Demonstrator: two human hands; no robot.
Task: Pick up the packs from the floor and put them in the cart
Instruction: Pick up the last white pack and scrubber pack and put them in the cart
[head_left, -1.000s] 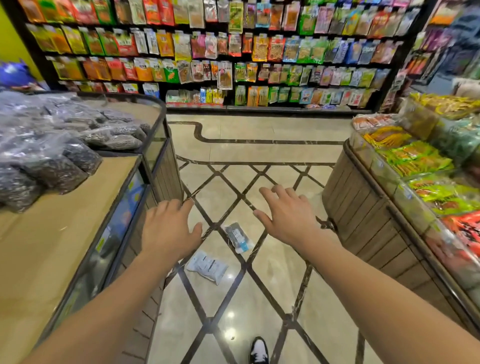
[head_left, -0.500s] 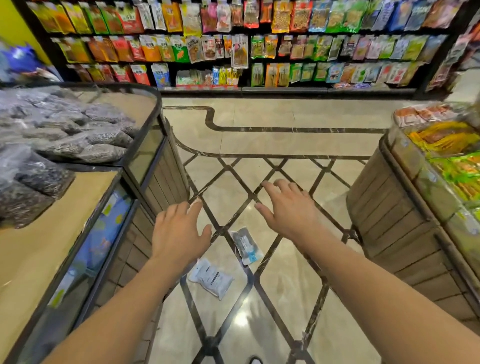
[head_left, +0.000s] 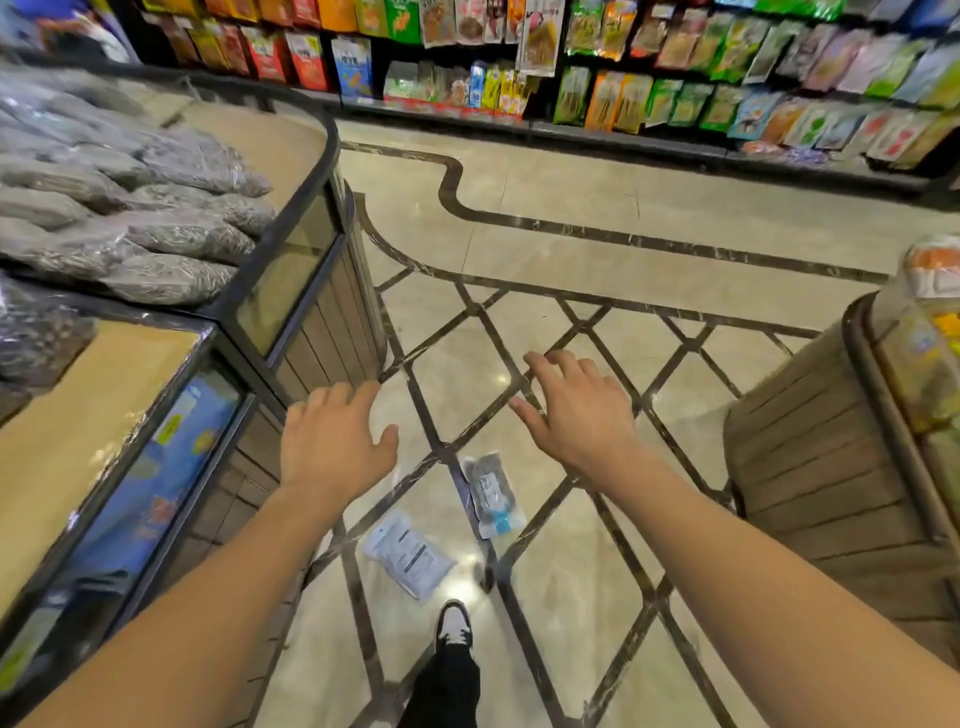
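- Room: shop aisle. Snack wall rack runs 11 to 2 o'clock. Display table at 9 o'clock carries clear bags of dark seeds. Wood-slat bin at 3 o'clock holds bright packets. No cart in view, can't tell where it stands.
- Surface: glossy beige floor w/ dark diamond inlay; glare spots near the packs, looks slick.
- Step, as I judge it: approach/reach, pickup not yet begun. Both arms stretched fwd over the floor, nothing held.
- Left hand: grip spread, fingers loose, palm down, well above the floor.
- Right hand: grip spread too, fingers fanned, palm down, empty.
- White pack: flat on floor at 6 o'clock, just ahead of the shoe, apart from both hands.
- Dark pack: flat, near the white one at its 1 o'clock, not touching it.
- Next move prob needs a bend or crouch, then a pinch at an edge of each flat pack.
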